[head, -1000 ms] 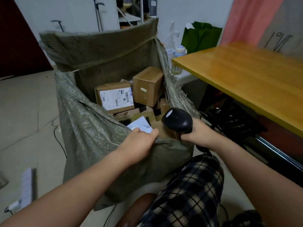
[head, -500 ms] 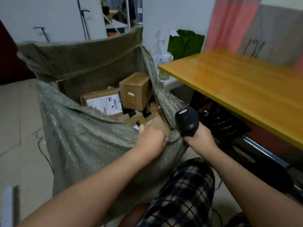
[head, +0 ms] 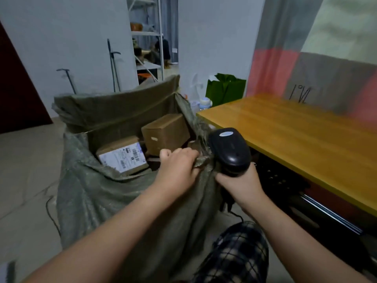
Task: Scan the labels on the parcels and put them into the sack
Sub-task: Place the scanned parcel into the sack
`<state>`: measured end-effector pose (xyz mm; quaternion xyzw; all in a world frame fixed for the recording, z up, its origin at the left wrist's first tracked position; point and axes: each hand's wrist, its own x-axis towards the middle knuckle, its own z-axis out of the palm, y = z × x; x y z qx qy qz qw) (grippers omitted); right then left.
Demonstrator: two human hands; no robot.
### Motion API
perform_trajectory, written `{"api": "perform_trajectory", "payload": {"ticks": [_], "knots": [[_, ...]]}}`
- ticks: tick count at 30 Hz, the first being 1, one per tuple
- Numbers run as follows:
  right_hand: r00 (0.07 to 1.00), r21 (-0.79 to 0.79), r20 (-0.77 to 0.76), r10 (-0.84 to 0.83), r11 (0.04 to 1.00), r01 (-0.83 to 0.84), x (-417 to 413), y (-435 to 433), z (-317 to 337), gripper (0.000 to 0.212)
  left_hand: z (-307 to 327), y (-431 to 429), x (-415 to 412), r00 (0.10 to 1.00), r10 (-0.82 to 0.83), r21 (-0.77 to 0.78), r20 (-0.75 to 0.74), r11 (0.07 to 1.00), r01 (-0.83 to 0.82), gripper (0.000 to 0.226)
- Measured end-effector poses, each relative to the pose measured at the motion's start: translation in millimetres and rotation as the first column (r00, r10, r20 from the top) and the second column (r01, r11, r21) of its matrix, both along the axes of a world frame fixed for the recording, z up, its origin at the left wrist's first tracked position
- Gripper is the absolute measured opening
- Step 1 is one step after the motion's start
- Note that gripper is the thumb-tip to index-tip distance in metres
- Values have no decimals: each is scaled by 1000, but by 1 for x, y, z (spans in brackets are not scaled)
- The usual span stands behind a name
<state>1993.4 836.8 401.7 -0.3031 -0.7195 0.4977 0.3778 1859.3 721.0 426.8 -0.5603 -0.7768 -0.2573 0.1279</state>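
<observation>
Seemingly between parcels, with at least 2 parcels (head: 122, 158) lying inside the sack (head: 114, 201), the left grip (head: 179, 168) pinches its near rim and the right grip (head: 238, 185) is closed round the scanner (head: 229, 150), so the next move probably calls for freeing the left to fetch another.

sack (head: 114, 193) mouth open above parcels (head: 165, 132); table (head: 295, 127) crowds its right
</observation>
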Motion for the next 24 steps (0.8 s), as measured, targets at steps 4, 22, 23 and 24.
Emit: {"api": "perform_trajectory", "payload": {"ticks": [4,22,23,24], "knots": [[993,38,97,-68,997,64,12,16,-13,37,-19,-7,-6,996,0,-160,-88,987,-14,10],[933,42,347,-96,995,87,59,41,-45,61,-37,46,13,998,-36,-211,-47,977,26,27],[936,30,328,-127,992,124,64,45,-41,58,-34,53,17,997,-58,-204,-57,978,46,27],[939,17,306,-158,987,160,71,49,-36,54,-31,61,22,994,-85,-199,-66,977,71,28]]}}
